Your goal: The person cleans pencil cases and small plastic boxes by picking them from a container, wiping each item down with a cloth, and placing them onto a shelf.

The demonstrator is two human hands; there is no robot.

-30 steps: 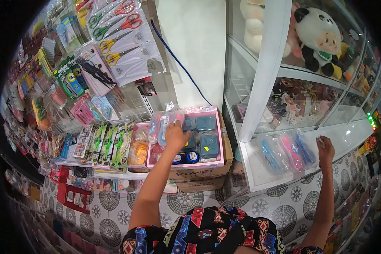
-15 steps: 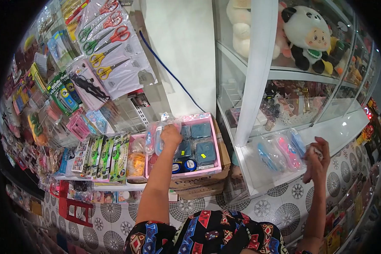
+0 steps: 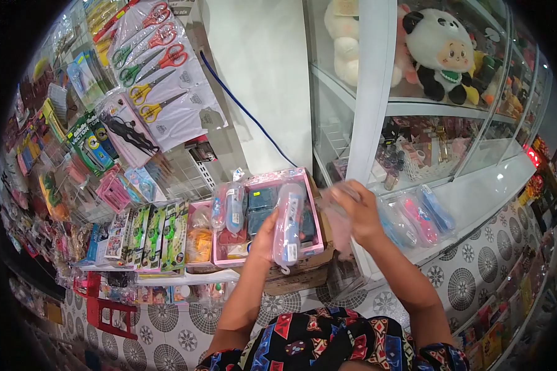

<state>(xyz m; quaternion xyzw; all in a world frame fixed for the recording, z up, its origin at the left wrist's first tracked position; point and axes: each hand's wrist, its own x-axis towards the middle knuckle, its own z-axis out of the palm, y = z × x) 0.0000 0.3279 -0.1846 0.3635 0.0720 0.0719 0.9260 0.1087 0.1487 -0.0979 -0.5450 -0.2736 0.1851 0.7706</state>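
My left hand [image 3: 265, 240] is wrapped round a long blue case in a clear plastic wrapper [image 3: 289, 224], held upright above the pink box [image 3: 317, 242]. A white label shows near its lower end. Just to the right, my right hand [image 3: 360, 213] grips a pinkish cloth [image 3: 338, 226], smeared by motion and apart from the case. Similar wrapped cases stand at the box's left, one blue [image 3: 234, 207] and one pink and blue [image 3: 219, 209]. Dark square packs [image 3: 262, 197] lie inside the box, partly hidden by the held case.
On the white ledge [image 3: 483, 196] at right lie a wrapped pink case [image 3: 418, 219] and blue ones [image 3: 436, 209]. A glass cabinet with a panda plush [image 3: 442, 52] stands above. Scissors [image 3: 151, 108] hang at left over green packs [image 3: 155, 235]. A red stool [image 3: 108, 312] stands below.
My left hand has lifted a blue wrapped case from the box's left side and brought it right and nearer. My right hand has moved left from the ledge, with the cloth.
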